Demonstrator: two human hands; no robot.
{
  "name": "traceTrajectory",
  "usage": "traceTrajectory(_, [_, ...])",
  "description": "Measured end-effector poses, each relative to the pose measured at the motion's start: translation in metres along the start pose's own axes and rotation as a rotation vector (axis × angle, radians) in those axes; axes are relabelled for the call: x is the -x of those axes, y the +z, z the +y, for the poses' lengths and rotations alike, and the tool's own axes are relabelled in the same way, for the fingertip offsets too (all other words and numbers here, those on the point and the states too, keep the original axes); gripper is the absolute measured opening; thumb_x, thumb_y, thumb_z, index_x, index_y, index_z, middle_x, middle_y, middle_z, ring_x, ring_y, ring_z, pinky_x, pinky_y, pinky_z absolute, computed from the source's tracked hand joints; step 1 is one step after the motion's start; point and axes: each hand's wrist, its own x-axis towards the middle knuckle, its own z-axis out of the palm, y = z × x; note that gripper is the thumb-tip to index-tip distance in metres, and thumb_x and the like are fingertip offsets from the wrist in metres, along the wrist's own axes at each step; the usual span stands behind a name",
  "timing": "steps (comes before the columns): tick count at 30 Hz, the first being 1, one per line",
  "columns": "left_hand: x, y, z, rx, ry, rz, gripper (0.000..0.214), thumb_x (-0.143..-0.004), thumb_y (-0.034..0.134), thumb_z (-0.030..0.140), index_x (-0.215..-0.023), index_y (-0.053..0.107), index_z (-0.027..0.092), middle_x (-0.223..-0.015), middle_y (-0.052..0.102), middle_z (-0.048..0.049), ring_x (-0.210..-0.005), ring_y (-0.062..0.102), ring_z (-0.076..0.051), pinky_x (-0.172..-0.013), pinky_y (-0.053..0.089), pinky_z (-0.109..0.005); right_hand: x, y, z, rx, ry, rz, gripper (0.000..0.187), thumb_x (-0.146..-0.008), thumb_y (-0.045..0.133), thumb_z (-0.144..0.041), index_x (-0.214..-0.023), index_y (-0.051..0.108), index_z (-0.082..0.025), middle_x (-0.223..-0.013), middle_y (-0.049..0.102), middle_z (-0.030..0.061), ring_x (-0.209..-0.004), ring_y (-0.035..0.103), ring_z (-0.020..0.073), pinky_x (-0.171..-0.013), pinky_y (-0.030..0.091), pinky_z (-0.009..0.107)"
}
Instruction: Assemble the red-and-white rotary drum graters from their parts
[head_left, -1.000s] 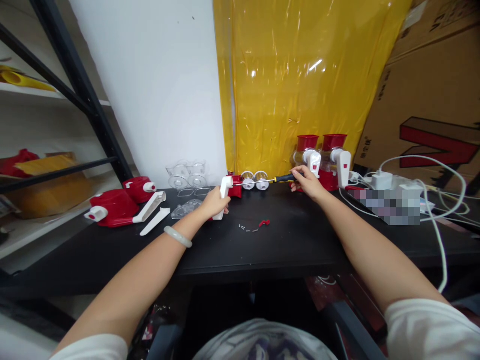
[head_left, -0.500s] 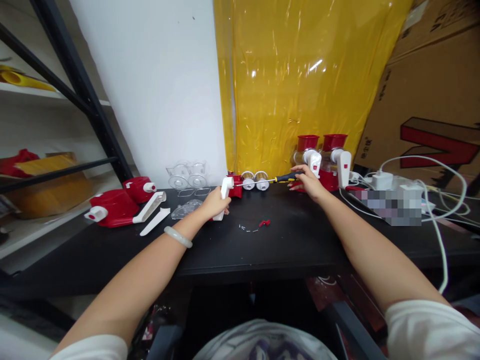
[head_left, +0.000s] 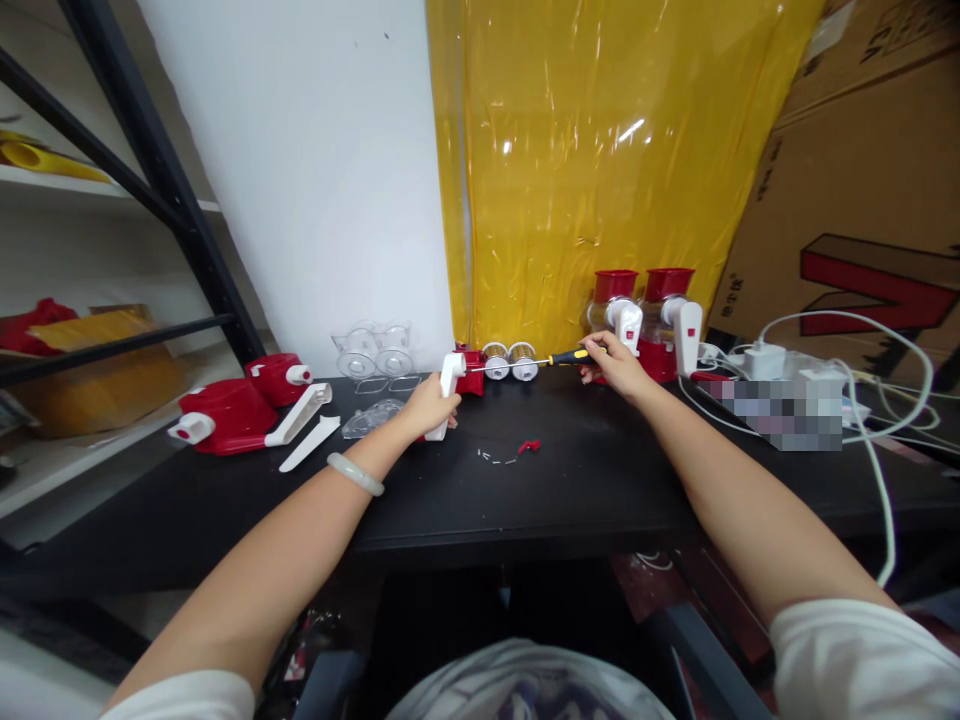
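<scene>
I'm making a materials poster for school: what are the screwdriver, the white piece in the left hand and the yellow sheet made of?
Screwdriver: the shaft looks like smooth metal, being thin and silvery; the black-and-yellow grip could be plastic or rubber.
White piece: probably hard plastic, smooth and evenly coloured.
Yellow sheet: likely glossy plastic film, because it wrinkles and shows bright reflections.

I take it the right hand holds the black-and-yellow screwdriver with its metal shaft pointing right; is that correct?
Not quite: the right hand holds the screwdriver, but the head view shows its metal shaft pointing left, toward the white plastic handle in the left hand.
</scene>
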Motion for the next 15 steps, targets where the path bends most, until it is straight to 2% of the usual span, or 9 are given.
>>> traceTrajectory(4, [-0.0004, 0.0001, -0.0013, -0.013, 0.018, -0.009, 0.030, -0.079, 0.054, 0.017, -0.107, 0.043, 0.016, -0.064, 0.061, 0.0005, -0.051, 0.067, -0.018, -0.048, 0.053, -0.024, 0.0022, 0.0013, -0.0043, 0.059, -0.025, -0.002, 0.033, -0.081, 0.058, -0.054, -0.086, 0.049, -0.022, -0.050, 0.055, -0.0050, -0.037, 0.054, 0.0123, -0.039, 0.045, 0.024])
traceTrajectory(9, [-0.0005, 0.0008, -0.0019, -0.049, 0.011, 0.004, 0.030, -0.079, 0.054, 0.018, -0.107, 0.043, 0.017, -0.068, 0.064, -0.0007, -0.053, 0.067, -0.018, -0.050, 0.053, -0.024, 0.0010, 0.0021, -0.0071, -0.077, 0.098, 0.019, 0.016, -0.082, 0.052, -0.034, -0.093, 0.049, -0.023, -0.066, 0.060, -0.0024, -0.051, 0.064, 0.0145, -0.050, 0.055, 0.028])
traceTrajectory(12, [-0.0008, 0.0013, -0.0025, -0.048, 0.020, 0.000, 0.031, -0.079, 0.054, 0.018, -0.108, 0.043, 0.017, -0.067, 0.064, -0.0005, -0.052, 0.067, -0.018, -0.050, 0.054, -0.024, -0.0007, 0.0008, -0.0062, -0.110, 0.108, 0.012, 0.023, -0.073, 0.051, -0.027, -0.096, 0.048, -0.024, -0.080, 0.061, -0.0013, -0.061, 0.067, 0.0151, -0.053, 0.057, 0.030])
traceTrajectory(15, [-0.0010, 0.0014, -0.0031, -0.043, 0.020, -0.006, 0.030, -0.080, 0.053, 0.018, -0.108, 0.043, 0.016, -0.067, 0.063, -0.0006, -0.052, 0.067, -0.018, -0.049, 0.053, -0.024, -0.0011, -0.0004, -0.0049, -0.078, 0.085, 0.011, 0.029, -0.070, 0.053, -0.026, -0.098, 0.047, -0.024, -0.084, 0.059, -0.0015, -0.060, 0.066, 0.0135, -0.053, 0.057, 0.029])
